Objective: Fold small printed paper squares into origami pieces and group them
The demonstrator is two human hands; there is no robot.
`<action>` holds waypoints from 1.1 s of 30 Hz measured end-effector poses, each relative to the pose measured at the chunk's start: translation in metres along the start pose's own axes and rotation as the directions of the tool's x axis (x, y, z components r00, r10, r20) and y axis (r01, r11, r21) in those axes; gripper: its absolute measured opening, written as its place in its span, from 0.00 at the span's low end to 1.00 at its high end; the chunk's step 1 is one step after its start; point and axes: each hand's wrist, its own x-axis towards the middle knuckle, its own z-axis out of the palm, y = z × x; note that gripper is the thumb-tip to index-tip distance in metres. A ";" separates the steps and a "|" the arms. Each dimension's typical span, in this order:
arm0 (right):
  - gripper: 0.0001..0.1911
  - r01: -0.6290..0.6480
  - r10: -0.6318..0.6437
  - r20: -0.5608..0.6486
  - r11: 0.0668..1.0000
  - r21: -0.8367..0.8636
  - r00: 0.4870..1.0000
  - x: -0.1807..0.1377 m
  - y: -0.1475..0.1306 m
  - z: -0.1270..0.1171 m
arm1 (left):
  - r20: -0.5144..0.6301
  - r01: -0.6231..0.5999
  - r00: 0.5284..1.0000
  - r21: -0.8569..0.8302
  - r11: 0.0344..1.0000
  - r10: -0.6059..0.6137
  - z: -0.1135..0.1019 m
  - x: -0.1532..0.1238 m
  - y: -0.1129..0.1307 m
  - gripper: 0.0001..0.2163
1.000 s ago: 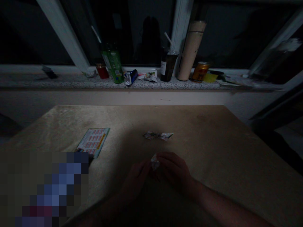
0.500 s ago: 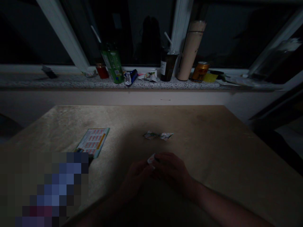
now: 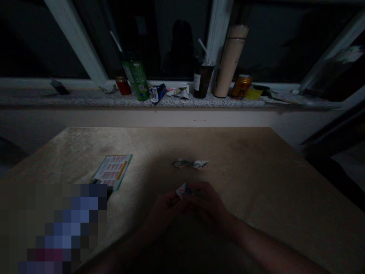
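Note:
Between my hands is a small piece of folded printed paper (image 3: 184, 190), its pointed top showing above the fingers. My left hand (image 3: 165, 208) pinches it from the left, thumb along the front. From the right, my right hand (image 3: 209, 201) grips the same paper with its fingers closed. Shadow hides the lower part of the paper. Just beyond the hands, two small folded paper pieces, a left one (image 3: 181, 163) and a right one (image 3: 200, 164), lie on the wooden table (image 3: 242, 171), their points close together.
A printed sheet or booklet (image 3: 112, 171) lies at the left, beside a pixelated area. Along the granite sill (image 3: 171, 102) stand a green carton (image 3: 138, 82), a dark cup with a straw (image 3: 203, 82), a tall pinkish flask (image 3: 230, 62) and an orange can (image 3: 242, 86).
The paper in my hands has been turned, so a pointed, printed face now shows. My right fingers have shifted off its top and my thumbs are closer together.

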 end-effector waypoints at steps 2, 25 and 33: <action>0.18 -0.002 0.000 0.021 0.998 0.067 1.000 0.002 -0.002 -0.003 | 0.000 -0.005 1.000 0.063 0.998 0.005 0.000 0.000 0.000 0.10; 0.21 -0.436 0.349 0.382 0.884 0.170 0.856 0.004 0.006 0.005 | 0.180 -0.099 0.984 0.561 0.822 -0.004 0.004 -0.004 -0.003 0.15; 0.21 -0.519 0.389 0.419 0.814 0.261 0.821 0.001 0.014 0.006 | 0.205 -0.077 0.978 0.495 0.866 -0.031 0.004 -0.005 -0.003 0.16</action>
